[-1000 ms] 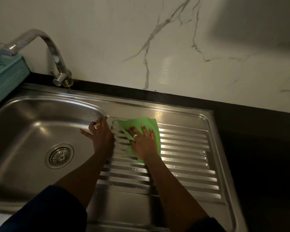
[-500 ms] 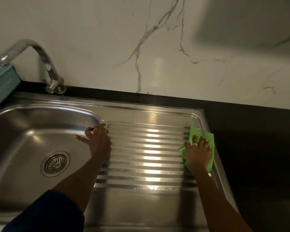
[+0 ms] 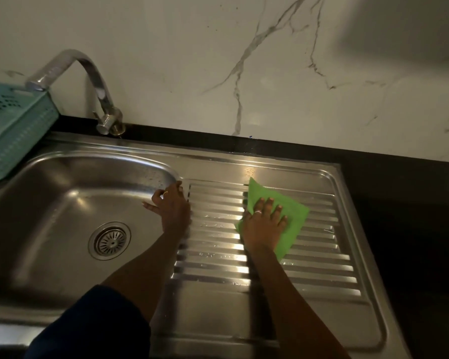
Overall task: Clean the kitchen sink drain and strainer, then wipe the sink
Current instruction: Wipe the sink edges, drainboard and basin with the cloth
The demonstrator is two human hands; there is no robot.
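Note:
A stainless steel sink [image 3: 70,187] has a round strainer [image 3: 109,240] seated in its drain. To its right lies the ribbed drainboard [image 3: 319,257], wet with droplets. My right hand [image 3: 263,224] presses flat, fingers spread, on a green cloth [image 3: 290,216] in the middle of the drainboard. My left hand [image 3: 171,206] rests on the rim between basin and drainboard, fingers hooked over the edge, holding nothing else.
A curved chrome faucet [image 3: 99,92] stands behind the basin. A teal plastic basket [image 3: 13,125] sits at the sink's far left. Black countertop [image 3: 410,208] runs right of the drainboard, with a white marble wall [image 3: 244,60] behind.
My right hand swept the green cloth from the drainboard's left side to its right edge, and is now back at the middle. My left hand stayed on the rim.

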